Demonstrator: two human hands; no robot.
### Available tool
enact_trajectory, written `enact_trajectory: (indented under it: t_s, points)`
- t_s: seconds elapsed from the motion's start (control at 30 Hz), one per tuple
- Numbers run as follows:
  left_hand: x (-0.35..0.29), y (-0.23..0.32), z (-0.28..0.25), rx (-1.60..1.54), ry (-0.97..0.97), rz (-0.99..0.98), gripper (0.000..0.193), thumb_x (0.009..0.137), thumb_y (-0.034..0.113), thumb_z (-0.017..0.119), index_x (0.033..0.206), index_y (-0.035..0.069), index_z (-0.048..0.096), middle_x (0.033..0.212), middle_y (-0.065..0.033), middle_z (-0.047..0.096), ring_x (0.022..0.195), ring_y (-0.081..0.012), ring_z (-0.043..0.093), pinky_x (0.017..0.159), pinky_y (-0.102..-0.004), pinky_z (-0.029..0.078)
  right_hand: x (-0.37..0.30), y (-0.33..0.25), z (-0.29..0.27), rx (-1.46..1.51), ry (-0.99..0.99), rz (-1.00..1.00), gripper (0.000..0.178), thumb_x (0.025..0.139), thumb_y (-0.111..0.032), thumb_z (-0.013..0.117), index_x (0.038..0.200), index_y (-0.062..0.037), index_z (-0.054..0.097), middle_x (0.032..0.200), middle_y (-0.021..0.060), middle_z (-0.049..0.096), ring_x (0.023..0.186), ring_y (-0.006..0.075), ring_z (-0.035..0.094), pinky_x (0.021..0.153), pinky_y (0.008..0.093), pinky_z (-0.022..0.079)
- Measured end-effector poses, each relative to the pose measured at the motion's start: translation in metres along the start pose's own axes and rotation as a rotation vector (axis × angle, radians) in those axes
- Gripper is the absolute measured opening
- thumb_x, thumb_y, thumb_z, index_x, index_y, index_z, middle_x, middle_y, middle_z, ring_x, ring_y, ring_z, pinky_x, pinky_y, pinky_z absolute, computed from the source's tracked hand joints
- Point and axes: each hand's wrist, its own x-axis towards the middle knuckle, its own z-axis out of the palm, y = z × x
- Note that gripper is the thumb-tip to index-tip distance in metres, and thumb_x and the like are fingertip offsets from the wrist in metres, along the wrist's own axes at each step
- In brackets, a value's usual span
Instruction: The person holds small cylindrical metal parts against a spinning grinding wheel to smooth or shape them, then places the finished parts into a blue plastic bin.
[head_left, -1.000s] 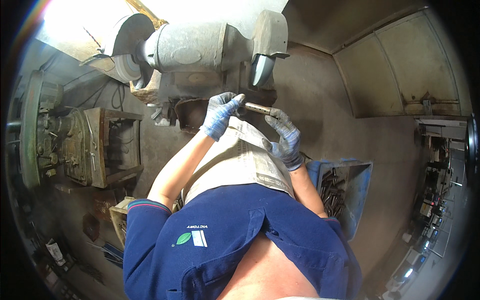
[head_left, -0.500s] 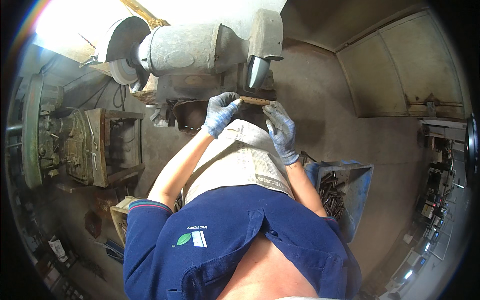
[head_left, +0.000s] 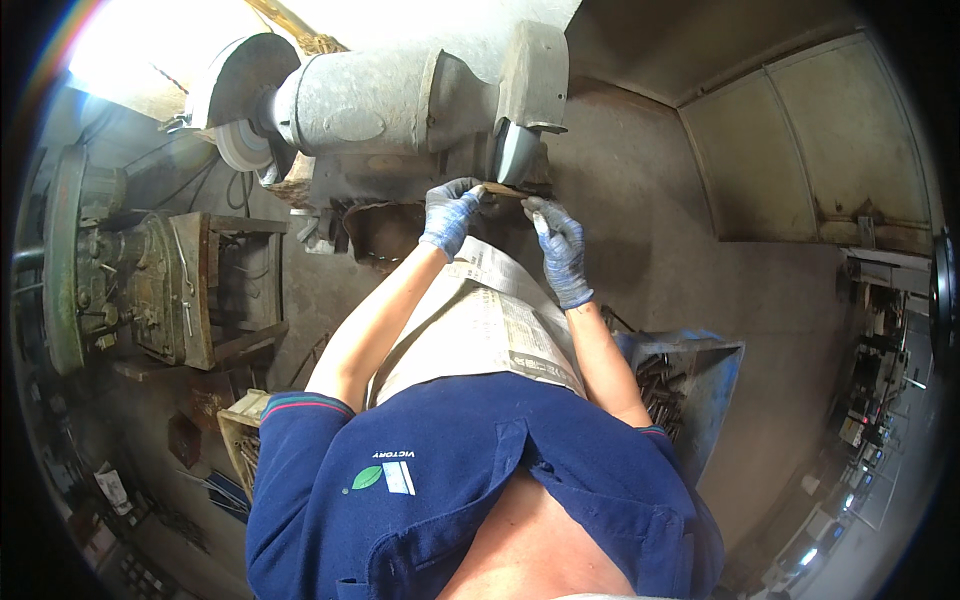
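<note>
Both my hands wear grey-blue work gloves and hold a narrow, brownish bar (head_left: 504, 190) level between them. My left hand (head_left: 452, 215) pinches its left end between thumb and fingers. At the right end, my right hand (head_left: 560, 248) has its fingertips closed on the bar. The bar lies right at the lower edge of the grey right-hand wheel (head_left: 515, 155) of a bench grinder (head_left: 360, 100); I cannot tell whether they touch. Printed paper sheets (head_left: 500, 325) cover my lap below the hands.
The grinder's left wheel (head_left: 243, 145) is partly hooded. A blue bin (head_left: 715, 400) holding several dark metal pieces stands by my right arm. On my left are a pale crate (head_left: 238, 425) and a greenish machine (head_left: 150, 290). Metal panels (head_left: 800, 150) stand at far right.
Both hands have moved the bar slightly forward, up to the right-hand wheel. The bar has turned, so the row of holes seen on it earlier no longer shows.
</note>
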Motion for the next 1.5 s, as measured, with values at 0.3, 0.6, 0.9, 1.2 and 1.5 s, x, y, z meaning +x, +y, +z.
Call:
enact_trajectory:
  t_s: [0.3, 0.6, 0.9, 1.2, 1.5]
  points:
    - [0.002, 0.007, -0.014, 0.057, 0.056, -0.004, 0.008, 0.088, 0.007, 0.057, 0.084, 0.001, 0.062, 0.073, -0.0072, 0.064, 0.057, -0.0139, 0.061, 0.048, -0.0267, 0.052, 0.003, 0.007, 0.008, 0.020, -0.144, 0.078, 0.021, 0.090, -0.005, 0.052, 0.107, 0.0041, 0.061, 0.108, 0.0129, 0.061, 0.102, 0.0205, 0.058, 0.094, 0.0336, 0.045]
    - [0.012, -0.008, 0.011, -0.017, 0.041, -0.024, 0.006, 0.085, 0.005, 0.061, 0.084, -0.001, 0.063, 0.073, -0.0076, 0.065, 0.059, -0.0128, 0.060, 0.052, -0.0257, 0.049, 0.002, 0.031, -0.016, 0.075, -0.012, 0.162, 0.017, 0.089, -0.008, 0.057, 0.098, 0.0047, 0.064, 0.102, 0.0125, 0.064, 0.095, 0.0200, 0.061, 0.090, 0.0328, 0.047]
    - [0.013, 0.005, -0.018, -0.034, 0.082, -0.078, 0.009, 0.088, 0.008, 0.056, 0.086, 0.001, 0.061, 0.069, -0.0090, 0.063, 0.054, -0.0166, 0.062, 0.045, -0.0303, 0.054, 0.004, 0.022, 0.015, 0.138, -0.119, 0.182, 0.025, 0.091, -0.010, 0.054, 0.110, 0.0055, 0.058, 0.110, 0.0162, 0.061, 0.102, 0.0225, 0.058, 0.096, 0.0355, 0.044]
    - [-0.006, 0.016, -0.036, -0.062, -0.012, 0.003, 0.010, 0.086, 0.004, 0.060, 0.090, -0.003, 0.063, 0.079, -0.0079, 0.066, 0.067, -0.0114, 0.060, 0.062, -0.0228, 0.049, -0.001, 0.012, 0.018, -0.202, -0.206, -0.214, 0.029, 0.087, -0.002, 0.055, 0.115, 0.0009, 0.058, 0.116, 0.0155, 0.058, 0.113, 0.0259, 0.053, 0.098, 0.0375, 0.043]
    - [-0.068, 0.026, -0.030, 0.067, -0.269, 0.179, 0.017, 0.087, 0.002, 0.057, 0.102, -0.007, 0.059, 0.090, -0.0119, 0.065, 0.079, -0.0174, 0.064, 0.076, -0.0301, 0.055, -0.067, -0.068, 0.008, -0.403, -0.062, -0.415, 0.048, 0.075, -0.028, 0.073, 0.113, -0.0009, 0.061, 0.119, 0.0199, 0.055, 0.115, 0.0336, 0.052, 0.097, 0.0385, 0.041]
